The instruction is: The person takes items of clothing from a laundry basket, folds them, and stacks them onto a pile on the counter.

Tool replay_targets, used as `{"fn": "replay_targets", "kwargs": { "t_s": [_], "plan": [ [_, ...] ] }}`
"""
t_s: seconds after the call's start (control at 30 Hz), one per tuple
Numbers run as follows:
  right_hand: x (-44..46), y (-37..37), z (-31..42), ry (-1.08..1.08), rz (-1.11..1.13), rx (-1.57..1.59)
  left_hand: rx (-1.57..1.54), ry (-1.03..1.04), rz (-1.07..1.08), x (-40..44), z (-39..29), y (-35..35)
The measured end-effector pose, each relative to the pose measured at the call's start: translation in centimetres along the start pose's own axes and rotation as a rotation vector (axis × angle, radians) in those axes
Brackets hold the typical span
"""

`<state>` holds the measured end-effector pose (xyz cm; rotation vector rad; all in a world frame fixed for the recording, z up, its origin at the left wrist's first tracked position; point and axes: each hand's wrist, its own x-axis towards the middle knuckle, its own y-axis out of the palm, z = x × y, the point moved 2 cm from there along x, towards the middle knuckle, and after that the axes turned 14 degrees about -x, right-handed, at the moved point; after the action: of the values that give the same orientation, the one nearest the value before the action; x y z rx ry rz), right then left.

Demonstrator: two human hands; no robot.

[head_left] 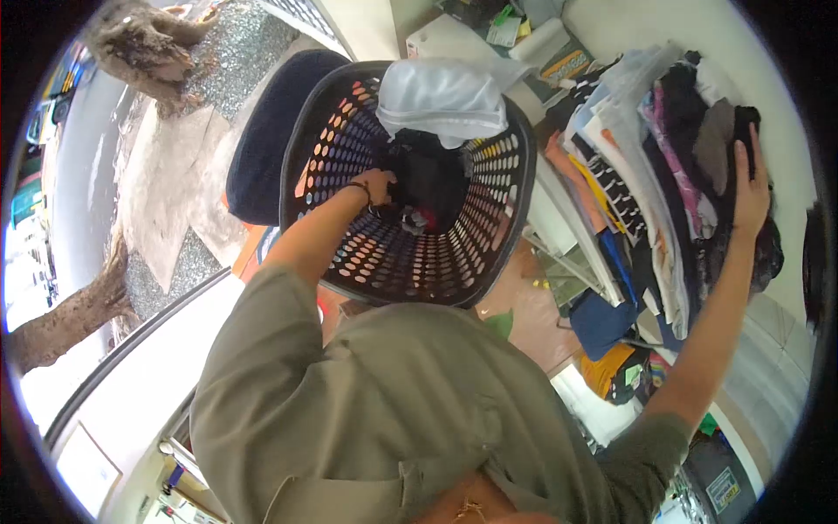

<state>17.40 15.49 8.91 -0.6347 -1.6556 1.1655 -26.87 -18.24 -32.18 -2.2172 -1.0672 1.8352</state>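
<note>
A dark plastic laundry basket [301,166] with round holes stands in front of me. Deep inside it lies a black garment [432,179], beside a small grey and red cloth [415,220]. My left hand [377,188] reaches into the basket, its fingers curled at the edge of the black garment; the fingertips are partly hidden. Over the basket's far rim hangs a white cloth [441,96]. On the right, my right hand [751,192] lies with stretched fingers against the dark end of a stack of folded clothes [668,210].
A dark blue cushion-like thing [279,140] sits left of the basket. Bags and papers [524,39] lie beyond it. Below the stack are blue cloth [602,323] and orange cloth [607,371]. A pale wall [716,44] borders the right; tree branches [70,323] show at the left.
</note>
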Motion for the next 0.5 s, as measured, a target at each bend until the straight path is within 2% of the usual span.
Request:
{"fn": "replay_targets", "kwargs": {
  "t_s": [0.03, 0.13, 0.2, 0.3, 0.37, 0.4, 0.43, 0.5],
  "plan": [
    [0.1, 0.2, -0.3, -0.015, -0.01, 0.005, 0.151, -0.03, 0.131, 0.7, -0.6, 0.4],
    [0.5, 0.9, -1.6, -0.092, -0.048, 0.025, 0.303, 0.079, 0.25, 0.8, -3.5, 2.3],
    [0.4, 1.1, -2.1, -0.042, -0.036, 0.033, 0.148, 0.174, 0.174, 2.2, -4.2, 5.8],
    [0.4, 0.9, -2.6, -0.027, -0.002, 0.003, 0.058, 0.275, -0.058, 4.5, -4.5, 9.4],
    [0.3, 0.8, -3.5, -0.048, -0.005, 0.02, -0.095, 0.115, 0.052, 5.8, -4.4, 9.7],
    [0.2, 1.0, -5.4, -0.16, -0.007, -0.111, -0.172, 0.031, 0.108, 6.1, -4.3, 9.6],
    [0.2, 0.9, -6.2, -0.273, -0.007, -0.24, -0.182, 0.017, 0.076, 6.6, -3.7, 10.0],
    [0.0, 1.1, -6.3, -0.071, 0.055, -0.048, 0.038, 0.052, 0.252, 6.8, -4.0, 8.3]
  ]
}}
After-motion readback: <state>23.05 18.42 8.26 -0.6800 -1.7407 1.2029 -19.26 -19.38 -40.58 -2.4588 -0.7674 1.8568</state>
